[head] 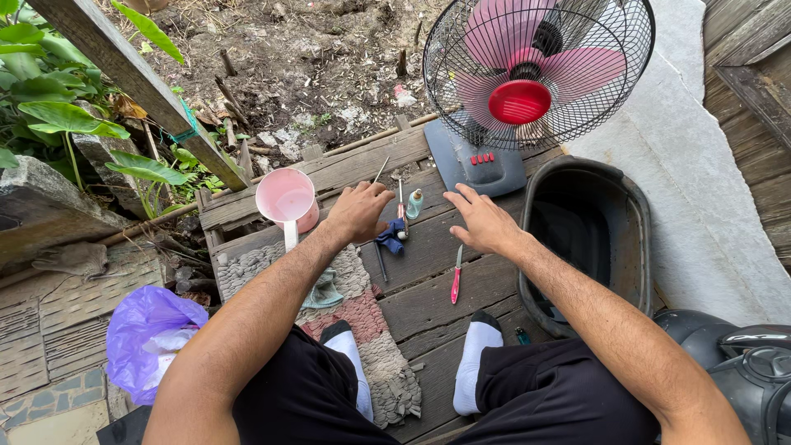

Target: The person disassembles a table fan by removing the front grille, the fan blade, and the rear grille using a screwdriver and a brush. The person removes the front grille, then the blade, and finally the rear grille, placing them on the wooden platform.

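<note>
My left hand [360,211] rests palm down on the wooden plank floor [437,292], fingers curled, right beside a pink plastic scoop [286,199] and a crumpled blue cloth [390,236]. My right hand [483,221] lies flat with fingers spread, just in front of the grey base of a pink-bladed fan [527,78]. Between the hands lie a small screwdriver [402,208] and a little pale green bottle [414,203]. A red-handled tool [456,278] lies below my right hand. Neither hand holds anything.
A black plastic tub [630,227] stands at the right. A woven mat [362,317] with a pale rag lies under my left leg. A purple plastic bag [144,334] sits at the lower left. Bare soil and green plants lie beyond the planks.
</note>
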